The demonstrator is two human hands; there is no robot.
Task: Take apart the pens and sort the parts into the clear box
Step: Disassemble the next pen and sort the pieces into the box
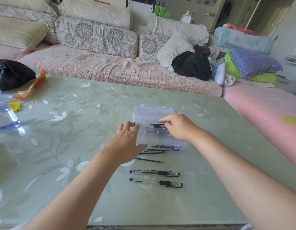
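A clear plastic box [153,112] stands on the table with its lid tilted back. Black pen parts [158,125] lie in its rear section, and more dark parts [162,146] show through the front wall. My left hand [125,140] rests against the box's left rim, its fingers loosely bent. My right hand [178,127] hovers over the box, fingertips just above the black parts, holding nothing that I can see. Loose black refills [150,160] lie in front of the box. Two whole pens [154,173] [156,182] lie side by side nearer to me.
A water bottle [4,117], a yellow tag [14,106], an orange wrapper [32,87] and a black bag [12,73] sit at the table's left. A sofa [110,70] with cushions runs behind the table. The table's near edge [160,225] is just below my arms.
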